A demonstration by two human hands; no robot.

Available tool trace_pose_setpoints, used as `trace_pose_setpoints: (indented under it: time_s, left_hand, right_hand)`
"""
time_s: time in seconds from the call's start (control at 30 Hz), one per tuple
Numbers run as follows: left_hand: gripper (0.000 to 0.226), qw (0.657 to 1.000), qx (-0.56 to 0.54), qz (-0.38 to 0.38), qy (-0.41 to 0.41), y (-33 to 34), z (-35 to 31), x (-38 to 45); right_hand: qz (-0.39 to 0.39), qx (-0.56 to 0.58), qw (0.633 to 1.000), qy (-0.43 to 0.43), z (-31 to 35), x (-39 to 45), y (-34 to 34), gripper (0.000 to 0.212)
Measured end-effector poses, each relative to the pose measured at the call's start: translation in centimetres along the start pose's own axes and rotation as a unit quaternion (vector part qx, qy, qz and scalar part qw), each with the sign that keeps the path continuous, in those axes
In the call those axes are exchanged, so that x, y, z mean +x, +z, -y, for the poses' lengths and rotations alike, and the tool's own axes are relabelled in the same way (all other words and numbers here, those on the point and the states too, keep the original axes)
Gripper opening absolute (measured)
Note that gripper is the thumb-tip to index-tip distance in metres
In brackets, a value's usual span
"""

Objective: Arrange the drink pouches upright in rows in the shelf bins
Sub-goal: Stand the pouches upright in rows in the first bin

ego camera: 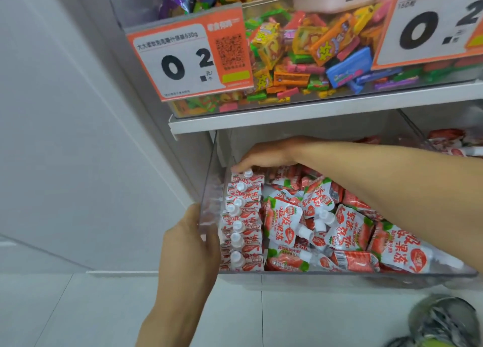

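Looked down at a white shelf (313, 111) with a see-through bin (209, 205) tucked under it. Saw a big messy heap of pouches (339, 229) lying flat and jumbled over the middle and right of the bin. Found one neat row of pouches (243, 216) along the bin's left wall, standing up, white caps on top, each touching the next.

Gripped the bin's left wall with the left hand (190, 244), fingers wrapped round the edge. Reached far in with the right hand (266, 156), fingertips down on the back pouch (247, 177) at the far end of the row. Could not tell if those fingers pinched it or only pressed on it.

Seemed to be setting that last pouch in place, with only one row done and most of the job left.

To do it well: probably needed to keep the bin steady, push the pouch straight down with its cap up, snug against its neighbour, and keep the heap from sliding into the row.
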State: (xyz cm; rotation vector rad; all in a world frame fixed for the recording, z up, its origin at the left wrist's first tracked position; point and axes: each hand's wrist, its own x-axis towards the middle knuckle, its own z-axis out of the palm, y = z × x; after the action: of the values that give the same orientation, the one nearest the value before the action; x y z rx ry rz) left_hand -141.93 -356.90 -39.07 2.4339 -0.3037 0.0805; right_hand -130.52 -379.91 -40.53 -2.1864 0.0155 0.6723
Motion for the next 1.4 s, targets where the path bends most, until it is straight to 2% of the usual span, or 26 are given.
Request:
trace_pose_setpoints:
  time_s: [0.07,0.17,0.27,0.3,0.37,0.4,0.47,0.57,0.67,0.8,0.87,1.0,1.17,1.4]
  left_hand:
    - [0.024,1.0,-0.003,-0.017,0.0,0.2,0.4,0.1]
    - [0.024,1.0,-0.015,-0.016,-0.003,0.2,0.5,0.2]
    - [0.024,1.0,-0.011,-0.017,-0.003,0.4,0.5,0.4]
    - [0.024,1.0,-0.003,-0.018,-0.005,0.5,0.5,0.5]
    - [0.025,1.0,0.009,-0.019,-0.013,0.6,0.5,0.8]
    - [0.026,1.0,0.012,-0.018,-0.016,0.6,0.4,0.9]
    - [0.027,1.0,0.012,-0.016,-0.017,0.6,0.2,0.9]
    - [0.026,1.0,0.01,-0.015,-0.012,0.5,0.2,0.9]
    - [0.025,1.0,0.003,-0.011,-0.011,0.5,0.3,0.9]
    - [0.023,1.0,-0.002,-0.011,-0.007,0.4,0.5,1.1]
    - [0.021,1.0,-0.001,-0.011,-0.008,0.5,0.5,1.2]
    - [0.026,1.0,-0.005,-0.01,-0.008,0.4,0.4,1.2]
    - [0.026,1.0,-0.006,-0.007,-0.011,0.2,0.2,1.1]
    - [0.02,1.0,0.015,-0.017,-0.022,-0.1,-0.7,0.9]
  right_hand:
    - [0.02,0.025,0.999,0.004,0.1,0.0,-0.1,0.045]
    - [0.007,0.038,0.999,0.012,-0.2,0.1,0.2,0.047]
    - [0.012,0.095,0.995,0.035,-0.9,0.1,0.2,0.061]
    - [0.003,0.115,0.992,0.041,-1.2,-0.1,0.0,0.062]
    - [-0.065,0.121,0.99,0.039,-1.9,-0.2,-1.0,0.047]
    - [-0.107,0.084,0.99,0.028,-2.2,-0.3,-1.6,0.036]
    - [-0.14,-0.086,0.986,0.005,-2.7,-1.0,-2.6,0.023]
    - [-0.09,-0.302,0.949,0.016,-2.8,-2.1,-2.1,0.045]
    - [-0.083,-0.378,0.922,0.024,-3.0,-2.0,-1.6,0.066]
    - [-0.049,-0.397,0.916,0.043,-2.4,-1.6,-1.9,0.09]
    - [-0.022,-0.412,0.909,0.057,-2.1,-1.4,-1.7,0.094]
    - [-0.047,-0.428,0.901,0.052,-2.1,-1.4,-1.1,0.084]
    - [-0.115,-0.383,0.916,-0.008,-3.0,-2.8,-1.4,0.054]
    - [-0.196,-0.385,0.9,-0.055,-2.8,-5.5,-2.5,0.041]
